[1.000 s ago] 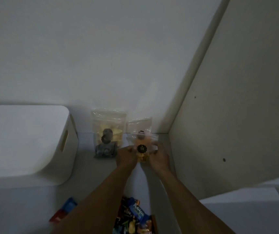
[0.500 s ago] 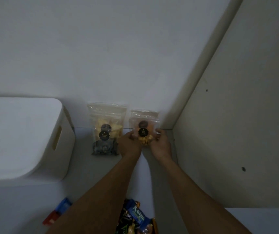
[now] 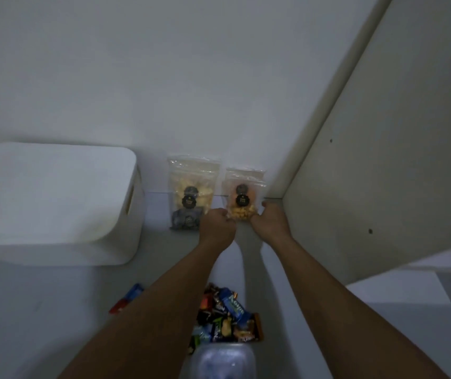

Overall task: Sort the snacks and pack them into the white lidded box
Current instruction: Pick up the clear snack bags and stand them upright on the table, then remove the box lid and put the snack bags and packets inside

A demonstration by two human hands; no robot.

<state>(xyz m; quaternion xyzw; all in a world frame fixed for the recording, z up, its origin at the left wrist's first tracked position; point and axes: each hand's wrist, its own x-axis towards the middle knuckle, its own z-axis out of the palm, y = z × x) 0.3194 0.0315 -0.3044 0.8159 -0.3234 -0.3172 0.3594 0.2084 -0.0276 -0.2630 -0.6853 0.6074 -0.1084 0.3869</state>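
Pinching orange-snack pouch [image 3: 242, 199] | left hand [image 3: 217, 225], right hand [image 3: 269, 221] clamped on it | white box [image 3: 55, 203] lidded

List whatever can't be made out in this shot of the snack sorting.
Head view:
White lidded box: lid hides the inside; frame edge cuts its left side.
Orange pouch: label too small and dim to read; left hand and right hand cover its lower corners.
Red-blue bar: left forearm hides one end.
Pale object at bottom edge: cut off, blurred.
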